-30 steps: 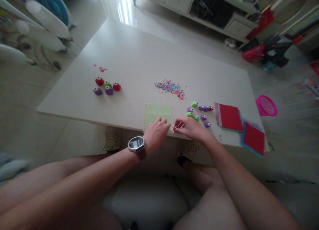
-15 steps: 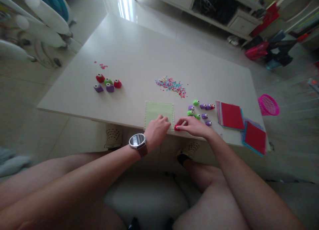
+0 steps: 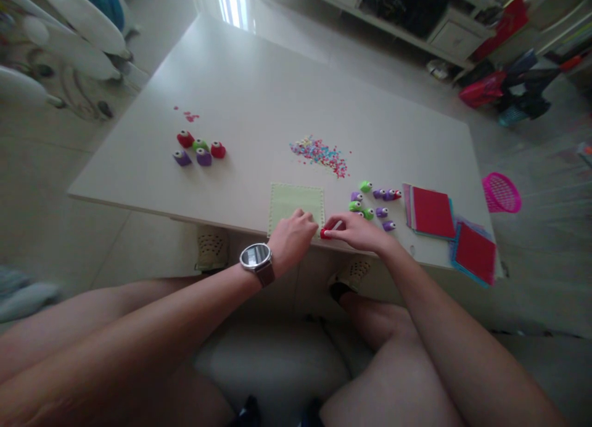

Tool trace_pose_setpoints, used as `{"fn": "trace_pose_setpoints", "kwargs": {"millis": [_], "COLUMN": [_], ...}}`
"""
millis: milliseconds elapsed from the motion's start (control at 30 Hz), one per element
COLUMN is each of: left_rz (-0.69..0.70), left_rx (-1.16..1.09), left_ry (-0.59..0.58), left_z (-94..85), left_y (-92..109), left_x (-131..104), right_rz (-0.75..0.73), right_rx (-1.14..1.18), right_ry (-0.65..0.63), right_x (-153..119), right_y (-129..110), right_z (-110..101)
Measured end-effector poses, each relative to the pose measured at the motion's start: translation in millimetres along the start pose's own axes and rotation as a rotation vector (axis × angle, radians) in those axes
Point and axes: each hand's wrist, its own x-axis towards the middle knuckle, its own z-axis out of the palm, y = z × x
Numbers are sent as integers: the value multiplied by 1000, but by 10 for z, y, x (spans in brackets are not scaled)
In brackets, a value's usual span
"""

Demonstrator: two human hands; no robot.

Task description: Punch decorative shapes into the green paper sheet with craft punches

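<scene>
A pale green sheet of paper [image 3: 291,199] with small punched notches along its borders lies at the table's near edge. My left hand [image 3: 296,230], a watch on its wrist, is closed with curled fingers over the sheet's lower part, holding it down. At the sheet's lower right corner, my right hand [image 3: 354,231] grips a small red craft punch [image 3: 325,233] between thumb and fingers. Whether paper sits in the punch's slot is hidden. Beyond the sheet lies a pile of coloured paper confetti [image 3: 321,156].
Several small green, purple and red punches [image 3: 367,186] lie right of the sheet. Stacks of coloured paper [image 3: 433,212] [image 3: 474,254] are farther right. Larger punches [image 3: 204,157] stand at left, near pink cutouts [image 3: 190,116]. A pink basket [image 3: 501,193] is beyond the table's right end.
My right hand has shifted slightly left with the red craft punch, bringing it against the sheet's corner. My left hand stays on the paper. The camera view has tilted a little.
</scene>
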Motion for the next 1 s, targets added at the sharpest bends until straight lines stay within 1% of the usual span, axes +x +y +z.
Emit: {"fn": "trace_pose_setpoints", "kwargs": {"millis": [333,467,600,767,1000], "left_rz": [6,-5,-4,-3,0], "left_rx": [4,7,19,36,39], "left_ry": [9,7,12,22,13], "left_z": [4,13,25,25,15], "left_y": [1,-1,-3,-2,-6], "left_x": [0,0,0,0,-5], "right_rz": [15,91,160,227,243], "right_rx": [-29,-89,-200,-276,-393], "right_ry": [14,37,70,84,102], "right_x": [33,61,104,133,186], "right_y": [-75,-179,-290,-367,-405], "right_z": [13,35,50,28,62]}}
